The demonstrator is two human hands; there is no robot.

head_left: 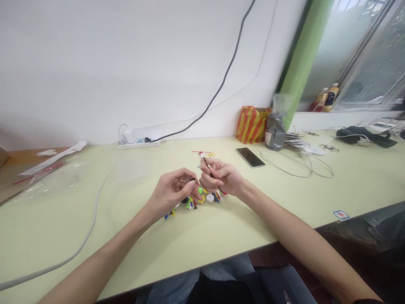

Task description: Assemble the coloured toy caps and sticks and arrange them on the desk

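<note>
My left hand [173,191] is pinched on a small dark part, held just above a cluster of small colourful parts [202,200] lying on the pale green table [221,228]. Close beside it, my right hand [223,177] grips a thin dark tool [208,165] like a pen, its tip pointing up and left. The two hands almost touch above the cluster. What the left fingers pinch is too small to name. A few more tiny red and yellow pieces [202,153] lie just beyond the hands.
A black phone [250,157] lies right of the hands, with a wire loop [303,166] past it. A power strip [139,143], striped bag [252,124] and grey pouch [275,131] stand by the wall. A grey cable [91,223] crosses the table at left, near clear plastic bags [53,177].
</note>
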